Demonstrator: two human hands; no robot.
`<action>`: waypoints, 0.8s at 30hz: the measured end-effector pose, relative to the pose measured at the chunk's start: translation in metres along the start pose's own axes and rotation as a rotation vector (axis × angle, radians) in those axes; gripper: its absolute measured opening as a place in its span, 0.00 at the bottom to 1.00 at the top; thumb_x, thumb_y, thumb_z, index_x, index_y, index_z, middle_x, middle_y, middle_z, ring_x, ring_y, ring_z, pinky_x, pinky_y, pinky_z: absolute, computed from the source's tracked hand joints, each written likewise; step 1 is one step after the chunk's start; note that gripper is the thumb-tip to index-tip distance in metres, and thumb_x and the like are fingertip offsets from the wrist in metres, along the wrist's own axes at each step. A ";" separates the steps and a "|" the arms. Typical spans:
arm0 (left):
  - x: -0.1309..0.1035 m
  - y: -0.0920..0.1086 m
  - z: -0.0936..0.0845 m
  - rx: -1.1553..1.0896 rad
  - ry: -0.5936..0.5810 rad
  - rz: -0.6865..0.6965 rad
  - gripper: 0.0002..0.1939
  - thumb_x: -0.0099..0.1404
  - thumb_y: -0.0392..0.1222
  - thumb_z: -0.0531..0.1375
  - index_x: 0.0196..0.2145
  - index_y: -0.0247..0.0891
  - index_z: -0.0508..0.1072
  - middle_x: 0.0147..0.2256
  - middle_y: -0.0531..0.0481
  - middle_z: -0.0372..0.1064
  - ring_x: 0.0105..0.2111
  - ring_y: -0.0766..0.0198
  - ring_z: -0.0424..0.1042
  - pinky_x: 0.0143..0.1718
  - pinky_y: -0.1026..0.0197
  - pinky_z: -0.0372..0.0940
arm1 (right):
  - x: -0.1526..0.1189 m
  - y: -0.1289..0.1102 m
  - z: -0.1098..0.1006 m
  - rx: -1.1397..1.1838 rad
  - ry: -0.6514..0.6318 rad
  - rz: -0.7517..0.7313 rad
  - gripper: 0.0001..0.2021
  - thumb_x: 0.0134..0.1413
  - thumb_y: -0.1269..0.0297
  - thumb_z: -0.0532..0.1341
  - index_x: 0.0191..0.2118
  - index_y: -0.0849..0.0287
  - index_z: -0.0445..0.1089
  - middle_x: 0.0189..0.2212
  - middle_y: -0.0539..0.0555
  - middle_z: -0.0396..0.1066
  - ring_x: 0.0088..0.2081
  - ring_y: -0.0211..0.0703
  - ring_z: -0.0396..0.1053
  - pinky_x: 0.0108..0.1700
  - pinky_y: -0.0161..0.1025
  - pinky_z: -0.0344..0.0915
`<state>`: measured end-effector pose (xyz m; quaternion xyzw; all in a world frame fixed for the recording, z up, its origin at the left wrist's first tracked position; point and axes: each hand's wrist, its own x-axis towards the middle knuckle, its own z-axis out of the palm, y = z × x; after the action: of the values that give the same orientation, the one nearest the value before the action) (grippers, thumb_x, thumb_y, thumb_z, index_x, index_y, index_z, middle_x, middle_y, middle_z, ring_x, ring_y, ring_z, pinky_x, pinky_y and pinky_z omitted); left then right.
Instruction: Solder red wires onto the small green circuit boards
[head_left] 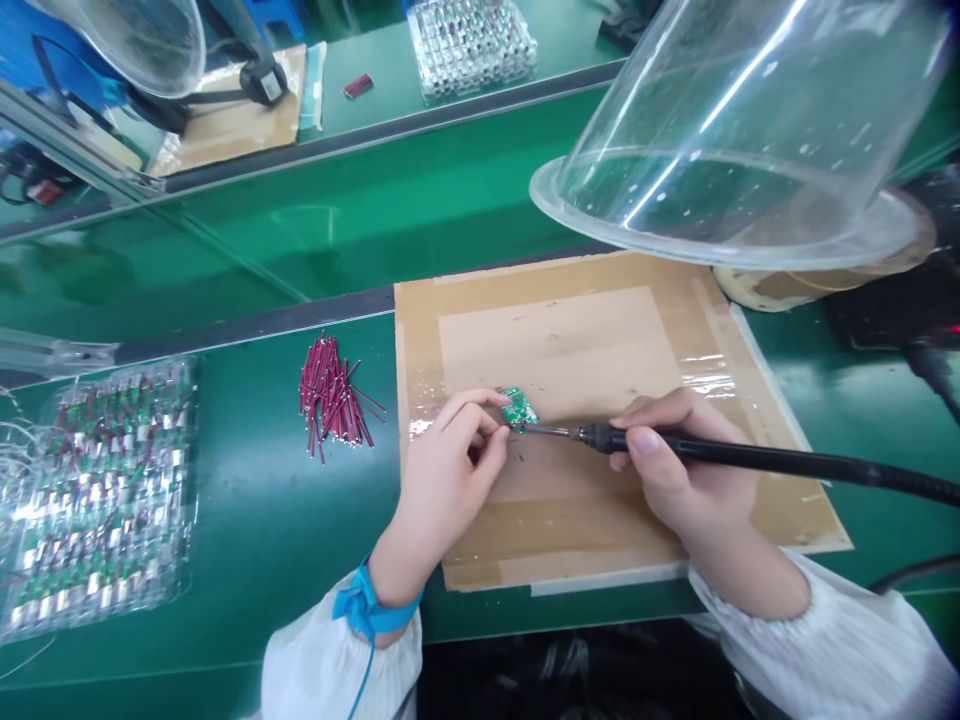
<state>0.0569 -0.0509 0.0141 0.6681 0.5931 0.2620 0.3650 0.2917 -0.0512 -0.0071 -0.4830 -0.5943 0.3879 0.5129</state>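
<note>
My right hand (679,455) is closed around the black handle of a soldering iron (600,437), its metal tip pointing left. The tip meets the lower edge of a small green circuit board (517,408), which lies on a taped cardboard sheet (555,320). Thumb and fingers of my left hand (457,465) are pinched together at the board's left edge. What sits between those fingertips is too small to make out. A blue wrist strap (375,605) circles my left wrist.
A pile of dark red wires (330,395) lies left of the cardboard. Clear trays of small boards stand at far left (112,490) and on the back shelf (472,45). A transparent hood (720,150) overhangs the upper right. The iron's cable (885,475) runs off right.
</note>
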 end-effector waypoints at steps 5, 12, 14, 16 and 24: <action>0.000 0.000 0.000 -0.018 -0.001 -0.003 0.09 0.71 0.34 0.59 0.31 0.38 0.67 0.53 0.52 0.72 0.28 0.70 0.69 0.32 0.61 0.62 | -0.001 0.001 0.000 -0.005 0.002 0.010 0.01 0.62 0.65 0.65 0.38 0.54 0.73 0.27 0.52 0.71 0.25 0.42 0.69 0.26 0.44 0.63; -0.001 0.000 -0.001 -0.051 -0.010 -0.016 0.09 0.71 0.35 0.58 0.31 0.38 0.67 0.53 0.54 0.71 0.26 0.73 0.67 0.30 0.62 0.61 | 0.000 0.001 0.000 0.001 -0.035 -0.015 0.01 0.61 0.66 0.64 0.39 0.54 0.72 0.26 0.51 0.70 0.25 0.42 0.67 0.26 0.43 0.62; -0.001 0.000 -0.001 -0.056 -0.012 -0.020 0.09 0.71 0.34 0.58 0.31 0.38 0.67 0.54 0.54 0.71 0.26 0.73 0.66 0.31 0.62 0.61 | 0.001 0.000 0.000 0.019 -0.056 -0.043 0.02 0.60 0.68 0.64 0.39 0.55 0.72 0.27 0.52 0.70 0.25 0.42 0.67 0.25 0.43 0.62; 0.000 0.000 0.000 -0.056 -0.014 -0.024 0.09 0.71 0.34 0.58 0.31 0.38 0.66 0.54 0.55 0.71 0.26 0.73 0.65 0.31 0.62 0.61 | 0.002 0.000 -0.001 0.038 -0.067 -0.065 0.03 0.60 0.69 0.64 0.40 0.55 0.72 0.29 0.53 0.70 0.25 0.42 0.68 0.25 0.43 0.62; 0.000 -0.004 0.001 -0.074 -0.012 -0.014 0.08 0.71 0.34 0.58 0.32 0.38 0.67 0.53 0.56 0.71 0.28 0.73 0.67 0.31 0.63 0.62 | 0.002 0.000 -0.002 0.045 -0.082 -0.078 0.04 0.60 0.71 0.64 0.40 0.56 0.72 0.29 0.53 0.70 0.26 0.42 0.68 0.26 0.43 0.63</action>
<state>0.0552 -0.0510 0.0110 0.6516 0.5855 0.2772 0.3947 0.2932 -0.0496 -0.0066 -0.4315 -0.6241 0.4004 0.5138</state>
